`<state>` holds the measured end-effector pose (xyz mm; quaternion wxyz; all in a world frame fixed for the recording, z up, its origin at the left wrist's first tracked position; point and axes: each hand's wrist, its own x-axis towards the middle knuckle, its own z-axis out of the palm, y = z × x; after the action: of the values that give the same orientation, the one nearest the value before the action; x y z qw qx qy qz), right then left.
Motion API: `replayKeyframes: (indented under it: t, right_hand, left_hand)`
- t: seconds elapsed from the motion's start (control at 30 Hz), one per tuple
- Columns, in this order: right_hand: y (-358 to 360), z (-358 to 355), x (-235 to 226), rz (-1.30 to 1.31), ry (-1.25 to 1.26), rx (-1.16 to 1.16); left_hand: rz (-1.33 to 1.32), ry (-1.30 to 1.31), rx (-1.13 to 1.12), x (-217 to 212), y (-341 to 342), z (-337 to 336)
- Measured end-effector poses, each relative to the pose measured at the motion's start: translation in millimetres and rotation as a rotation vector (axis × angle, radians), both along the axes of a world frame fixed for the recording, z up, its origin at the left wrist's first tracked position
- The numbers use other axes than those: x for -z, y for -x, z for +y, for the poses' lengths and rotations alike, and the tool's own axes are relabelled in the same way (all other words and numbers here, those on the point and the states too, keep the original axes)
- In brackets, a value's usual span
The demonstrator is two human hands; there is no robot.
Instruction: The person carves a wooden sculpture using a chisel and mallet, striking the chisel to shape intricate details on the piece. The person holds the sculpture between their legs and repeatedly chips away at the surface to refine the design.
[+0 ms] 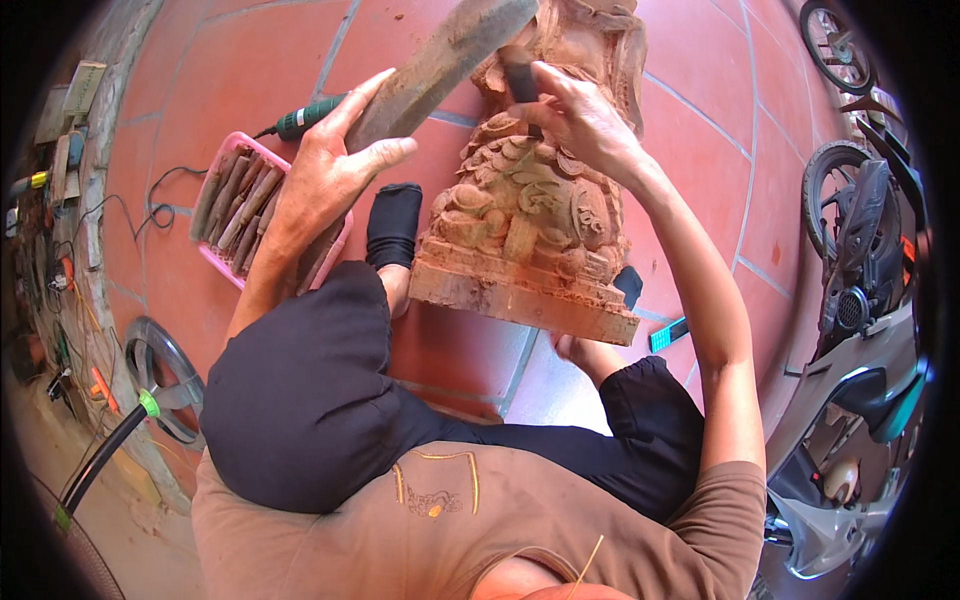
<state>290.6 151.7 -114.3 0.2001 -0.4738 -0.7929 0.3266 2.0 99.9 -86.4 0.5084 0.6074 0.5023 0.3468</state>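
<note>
A carved reddish-brown wooden statue (540,215) stands on the floor between my feet, its stepped base toward me. My right hand (580,112) is closed around the dark handle of a chisel (519,76), whose narrow shaft points down at the carving. The chisel's tip cannot be made out clearly. To the left, my left hand (345,165) grips the near end of a long, worn wooden bat (435,72), thumb on one side and fingers on the other. The bat slants up to the right, its far end above the chisel and partly out of view.
A pink basket (213,190) full of wooden-handled chisels (240,215) sits at left, beside a green corded power tool (308,117). A teal object (668,334) lies right of the base. Motorbikes (850,240) line the right; a fan (160,375) stands lower left.
</note>
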Motion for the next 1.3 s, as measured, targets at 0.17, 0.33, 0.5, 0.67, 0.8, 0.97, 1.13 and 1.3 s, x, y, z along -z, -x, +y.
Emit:
replayKeyframes:
  t: [0.17, 0.33, 0.5, 0.67, 0.8, 0.97, 1.13, 1.3]
  right_hand:
    - [-23, -8, 3, 0.168, 0.056, 0.116]
    - [-8, -3, 5, 0.144, 0.091, 0.106]
    - [10, 8, 5, 0.005, -0.004, -0.035]
    - [10, 13, 13, -0.120, -0.128, -0.084]
    - [10, 14, 15, -0.136, -0.137, -0.080]
    - [19, 18, 11, -0.141, -0.053, -0.109]
    - [14, 18, 20, -0.100, -0.038, -0.069]
    - [18, 13, 8, -0.094, 0.047, -0.039]
  left_hand:
    - [-0.021, 0.048, -0.052, -8, 5, -2]
    - [-0.047, 0.008, -0.023, -1, 2, -3]
    - [-0.061, -0.026, 0.002, -1, -3, -5]
    - [-0.020, -0.089, 0.027, 7, -5, -9]
    - [0.051, -0.110, -0.022, -7, 0, -5]
    - [0.007, -0.080, -0.045, 10, 3, -1]
    - [-0.054, -0.029, -0.118, -2, 5, -1]
    - [0.106, -0.076, 0.020, 15, 16, 3]
